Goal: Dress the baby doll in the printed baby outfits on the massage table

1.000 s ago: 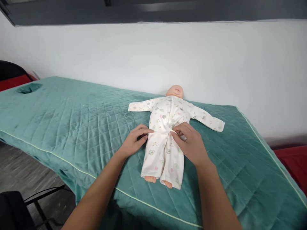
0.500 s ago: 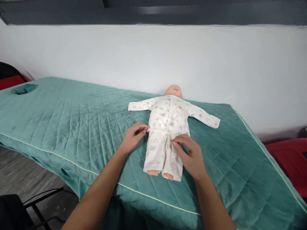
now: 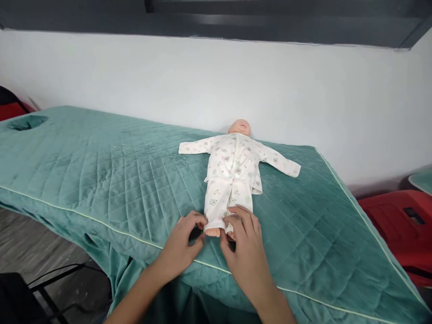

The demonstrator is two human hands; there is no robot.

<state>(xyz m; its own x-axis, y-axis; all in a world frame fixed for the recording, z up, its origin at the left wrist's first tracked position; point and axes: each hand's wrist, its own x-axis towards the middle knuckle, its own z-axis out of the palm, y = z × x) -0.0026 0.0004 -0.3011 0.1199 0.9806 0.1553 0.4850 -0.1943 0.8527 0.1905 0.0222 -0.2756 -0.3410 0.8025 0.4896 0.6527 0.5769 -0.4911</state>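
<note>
At the lower left, a dark object (image 3: 20, 299) with thin bars and a cable is seen beside the bed, over a grey floor (image 3: 32, 238). The bed is covered by a green quilted cover (image 3: 135, 180), edged with pale piping and draped over the near side.

Above the near edge, both hands are placed at the lower end of a doll (image 3: 239, 127). The fingers of the left hand (image 3: 180, 247) are curled, with the tips brought to the outer edge of the left trouser cuff. The right hand (image 3: 248, 252) is laid over the right trouser leg, its thumb and forefinger bent towards the gap between the cuffs. Whether cloth is pinched by either hand cannot be told.

The doll is laid face up on the bed, its feet (image 3: 213, 232) pointed towards the near edge and partly shown below the white printed trousers (image 3: 216, 200). A matching shirt (image 3: 232, 157) is worn above, its sleeves stretched out to both sides. The head is set close to the wall (image 3: 135, 81).

To the right, a red chair (image 3: 388, 220) is partly seen. At the far left, a hole (image 3: 27, 122) is made in the cover. The wall is topped by a dark frame (image 3: 216, 22).
</note>
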